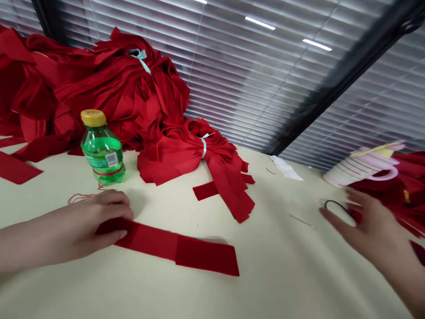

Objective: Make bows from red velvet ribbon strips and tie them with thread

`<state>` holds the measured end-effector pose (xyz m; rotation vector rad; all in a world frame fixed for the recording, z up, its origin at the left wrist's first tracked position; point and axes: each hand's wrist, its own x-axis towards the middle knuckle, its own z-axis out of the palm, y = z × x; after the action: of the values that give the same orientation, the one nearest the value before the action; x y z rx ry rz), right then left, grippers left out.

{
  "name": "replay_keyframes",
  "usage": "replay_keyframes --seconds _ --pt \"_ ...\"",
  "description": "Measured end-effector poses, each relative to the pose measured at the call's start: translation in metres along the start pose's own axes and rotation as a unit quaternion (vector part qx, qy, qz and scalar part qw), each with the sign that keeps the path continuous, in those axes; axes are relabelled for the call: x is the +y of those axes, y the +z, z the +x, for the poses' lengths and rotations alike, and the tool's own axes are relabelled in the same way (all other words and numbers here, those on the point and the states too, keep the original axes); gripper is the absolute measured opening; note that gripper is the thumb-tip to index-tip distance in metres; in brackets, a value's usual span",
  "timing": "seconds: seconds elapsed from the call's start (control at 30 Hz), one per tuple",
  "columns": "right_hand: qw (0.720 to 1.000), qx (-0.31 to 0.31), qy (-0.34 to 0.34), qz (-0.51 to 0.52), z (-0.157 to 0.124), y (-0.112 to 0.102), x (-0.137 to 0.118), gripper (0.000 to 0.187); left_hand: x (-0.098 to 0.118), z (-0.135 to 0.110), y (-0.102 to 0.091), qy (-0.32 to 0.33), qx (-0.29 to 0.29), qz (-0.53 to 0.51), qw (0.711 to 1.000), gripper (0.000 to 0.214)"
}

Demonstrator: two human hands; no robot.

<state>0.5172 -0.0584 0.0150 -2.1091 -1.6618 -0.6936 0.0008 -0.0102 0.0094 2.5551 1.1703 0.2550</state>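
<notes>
**Left hand point(92, 216) down on a red strip point(181, 250), right hand point(367, 225) spread wide**

I'm on the head camera and here's the picture. The red strip lies flat on the cream-covered bench point(263, 291), running from the left hand out toward the middle, with a second, darker panel point(206, 256) lying across its far end. The cut edges look straight, and the cloth looks soft and matt. The left hand sits over the near end, fingers together and curled. I can't tell whether it's gripping or only pinning. The right hand is blurred, fingers fanned open above a black elastic loop point(336, 208), and I can't call contact from here.

Around them, a green plastic bottle point(102, 148) with a yellow cap stands upright just past the left hand, with red thread point(80, 198) trailing on the bench near its base. Behind it rises a big heap of red cloth point(120, 96), and a bundle of strips point(212, 164) tied with pale blue ribbon point(203, 147) spills toward me. A thin gold pin point(303, 221) lies between the bundle and the right hand.

Far right, a pink-and-white striped tub point(362, 165) with a pink handle lies tilted on its side beside more red cloth point(415, 185). Something yellow shows at its rim, but I can't make out what.
</notes>
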Motion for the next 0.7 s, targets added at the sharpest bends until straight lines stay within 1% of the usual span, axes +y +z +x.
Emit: replay_keyframes --seconds 0.03,0.07,0.1,0.13,0.17,0.2,0.23,0.27,0.3,0.33,0.4,0.53,0.6,0.7 --pt "0.999 -0.036 -0.012 0.037 -0.006 -0.004 -0.026 0.045 -0.001 0.000 0.001 -0.001 -0.030 -0.004 1.000 0.017" --pt "0.995 -0.042 -0.042 0.079 -0.014 -0.010 -0.054 0.038 -0.003 -0.001 0.002 0.000 -0.053 -0.010 0.999 0.019" --pt "0.987 -0.038 -0.088 0.126 -0.023 -0.016 -0.083 0.032 -0.004 -0.001 0.003 -0.002 -0.064 -0.018 0.998 0.020" --pt "0.972 -0.037 -0.150 0.175 -0.034 -0.023 -0.112 0.028 -0.004 -0.001 0.004 -0.007 -0.058 -0.025 0.998 0.020" --pt "0.946 -0.044 -0.232 0.223 -0.044 -0.028 -0.138 0.025 -0.004 0.000 0.005 -0.010 -0.053 -0.030 0.998 0.019" --pt "0.920 -0.050 -0.295 0.253 -0.054 -0.032 -0.162 0.022 -0.004 0.001 0.005 -0.012 -0.051 -0.034 0.998 0.019" --pt "0.898 -0.063 -0.336 0.277 -0.063 -0.035 -0.182 0.021 -0.003 0.002 0.005 -0.014 -0.048 -0.036 0.998 0.019" --pt "0.879 -0.092 -0.364 0.295 -0.071 -0.036 -0.198 0.020 -0.002 0.003 0.005 -0.015 -0.048 -0.034 0.998 0.019" --pt "0.868 -0.111 -0.376 0.305 -0.077 -0.036 -0.210 0.016 -0.001 0.004 0.005 -0.013 -0.048 -0.030 0.998 0.020" --pt "0.869 -0.120 -0.372 0.304 -0.081 -0.034 -0.219 0.016 -0.001 0.004 0.005 -0.011 -0.049 -0.025 0.998 0.020" --pt "0.867 -0.142 -0.362 0.313 -0.086 -0.029 -0.229 0.020 -0.002 0.004 0.006 -0.013 -0.054 -0.015 0.998 0.020" --pt "0.860 -0.181 -0.332 0.343 -0.084 -0.022 -0.230 0.013 -0.009 0.001 0.010 -0.010 -0.063 -0.003 0.998 0.020" --pt "0.859 -0.177 -0.323 0.354 -0.083 -0.020 -0.227 0.016 -0.011 -0.001 0.012 -0.004 -0.052 0.002 0.999 0.021" --pt "0.858 -0.157 -0.322 0.368 -0.084 -0.018 -0.225 0.026 -0.013 -0.002 0.013 0.004 -0.042 0.009 0.999 0.024"
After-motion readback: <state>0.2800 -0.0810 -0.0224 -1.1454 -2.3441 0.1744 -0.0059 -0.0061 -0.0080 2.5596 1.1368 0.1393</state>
